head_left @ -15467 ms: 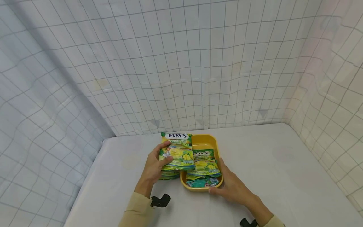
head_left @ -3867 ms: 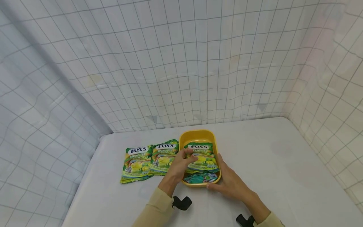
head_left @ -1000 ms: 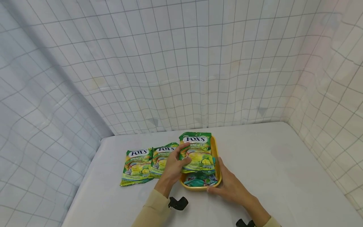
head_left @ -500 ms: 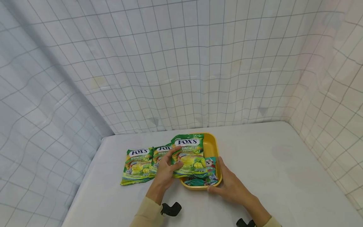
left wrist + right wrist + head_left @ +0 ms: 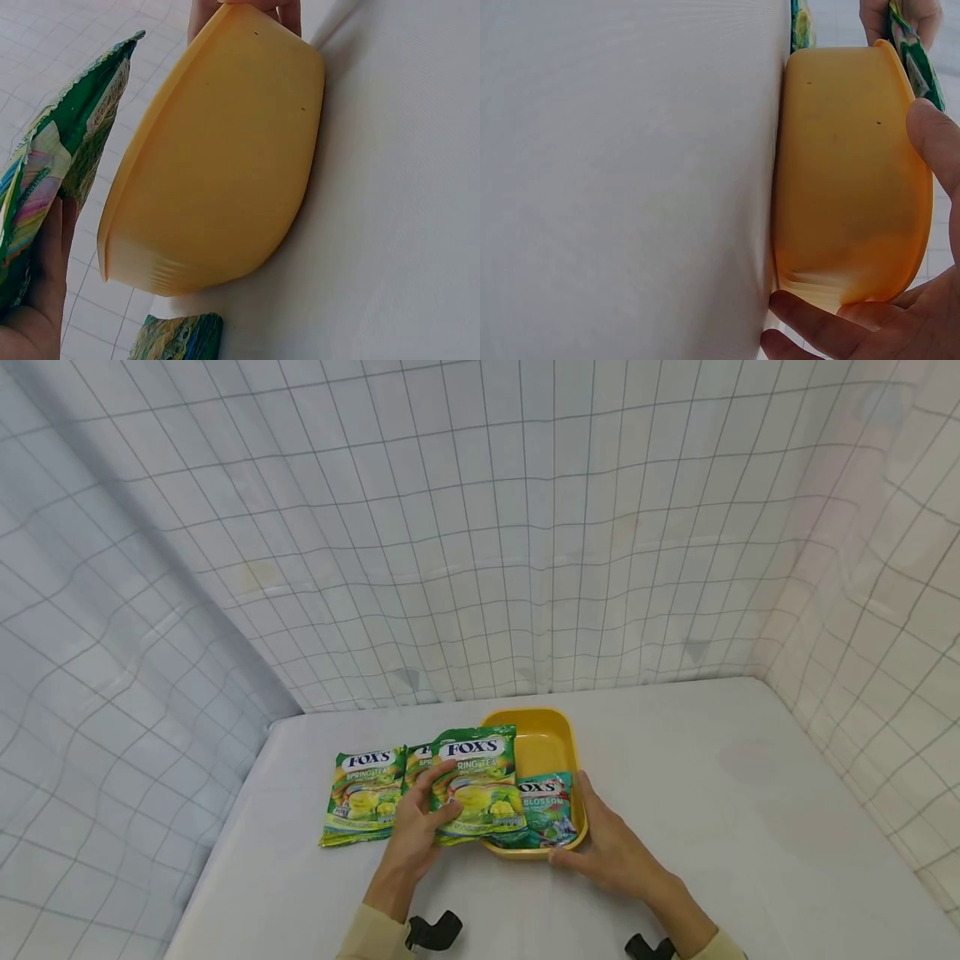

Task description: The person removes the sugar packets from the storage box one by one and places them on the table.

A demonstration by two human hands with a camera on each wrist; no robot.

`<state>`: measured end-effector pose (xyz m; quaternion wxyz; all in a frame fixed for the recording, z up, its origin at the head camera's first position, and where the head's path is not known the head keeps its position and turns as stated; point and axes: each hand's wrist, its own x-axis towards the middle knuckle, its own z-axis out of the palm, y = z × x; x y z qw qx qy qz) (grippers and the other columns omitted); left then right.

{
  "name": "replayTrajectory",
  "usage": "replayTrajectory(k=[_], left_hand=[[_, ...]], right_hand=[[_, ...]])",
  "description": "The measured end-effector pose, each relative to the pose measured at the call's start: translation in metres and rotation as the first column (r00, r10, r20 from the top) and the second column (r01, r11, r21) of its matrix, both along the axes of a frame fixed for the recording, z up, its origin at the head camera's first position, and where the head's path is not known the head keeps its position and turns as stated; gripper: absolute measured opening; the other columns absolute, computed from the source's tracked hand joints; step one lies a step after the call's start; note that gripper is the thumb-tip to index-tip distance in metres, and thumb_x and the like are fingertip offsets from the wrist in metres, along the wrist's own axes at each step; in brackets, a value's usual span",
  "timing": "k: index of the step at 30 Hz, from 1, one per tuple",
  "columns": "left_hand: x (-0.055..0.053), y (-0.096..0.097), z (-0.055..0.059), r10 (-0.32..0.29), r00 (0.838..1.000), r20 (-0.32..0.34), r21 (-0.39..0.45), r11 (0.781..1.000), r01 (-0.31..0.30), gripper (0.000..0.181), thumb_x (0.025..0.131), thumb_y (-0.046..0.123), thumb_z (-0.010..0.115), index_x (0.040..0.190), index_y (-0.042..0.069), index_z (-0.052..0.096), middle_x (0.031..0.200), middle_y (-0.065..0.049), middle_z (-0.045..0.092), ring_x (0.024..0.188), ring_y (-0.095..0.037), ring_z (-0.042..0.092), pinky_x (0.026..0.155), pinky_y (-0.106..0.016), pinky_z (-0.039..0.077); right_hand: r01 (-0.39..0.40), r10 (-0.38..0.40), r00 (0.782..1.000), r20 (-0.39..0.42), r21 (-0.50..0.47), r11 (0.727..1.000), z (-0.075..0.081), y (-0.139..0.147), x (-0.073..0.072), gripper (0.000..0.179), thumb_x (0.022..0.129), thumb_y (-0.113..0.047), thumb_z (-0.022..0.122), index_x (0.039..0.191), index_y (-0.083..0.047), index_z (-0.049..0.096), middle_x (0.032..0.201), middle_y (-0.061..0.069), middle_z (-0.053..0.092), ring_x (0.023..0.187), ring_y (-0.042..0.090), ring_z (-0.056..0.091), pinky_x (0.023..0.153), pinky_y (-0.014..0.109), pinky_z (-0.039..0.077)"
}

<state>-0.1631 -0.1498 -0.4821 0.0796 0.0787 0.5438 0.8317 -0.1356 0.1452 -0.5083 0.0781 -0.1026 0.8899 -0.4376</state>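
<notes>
White cloth walls with dark grid lines stand behind a white table. Between thumb and fingers, the left hand pinches a glossy green packet above the yellow tub's left rim. Its dark FOX'S lettering sits on white, over a yellow cup picture and a paler lower edge; its back seems crinkled, though dimly seen. The right hand grips the yellow tub, where a teal packet lies.

The leftmost glossy green-and-yellow packet reads "FOX'S" and "SPRING TEA"; the held glossy green-and-yellow packet shows "FOX'S" and "RING TEA"; a glossy teal packet shows "OX'S" above "BLOSSOM".
</notes>
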Motion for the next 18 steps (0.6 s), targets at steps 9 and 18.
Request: replayTrajectory(k=[9, 18], left_hand=[[0.011, -0.020, 0.000, 0.023, 1.000, 0.006, -0.013, 1.000, -0.023, 0.063, 0.096, -0.013, 0.058, 0.153, -0.001, 0.034, 0.158, -0.008, 0.026, 0.119, -0.017, 0.058, 0.092, -0.031, 0.056], [0.028, -0.038, -0.005, 0.083, 0.995, 0.051, -0.062, 0.995, -0.080, 0.064, 0.095, -0.013, 0.060, 0.153, -0.001, 0.036, 0.159, -0.007, 0.026, 0.124, -0.016, 0.055, 0.095, -0.032, 0.055]], right_hand=[[-0.019, 0.019, 0.999, -0.042, -0.002, 1.000, -0.002, 0.002, -0.001, 0.127, 0.079, -0.054, 0.084, 0.165, -0.012, 0.000, 0.168, 0.011, 0.016, 0.152, 0.031, 0.023, 0.119, 0.054, 0.024], [-0.025, 0.025, 0.998, -0.051, 0.001, 1.000, -0.004, 0.003, -0.002, 0.128, 0.079, -0.057, 0.083, 0.165, -0.013, 0.000, 0.168, 0.011, 0.016, 0.152, 0.031, 0.023, 0.119, 0.055, 0.024]])
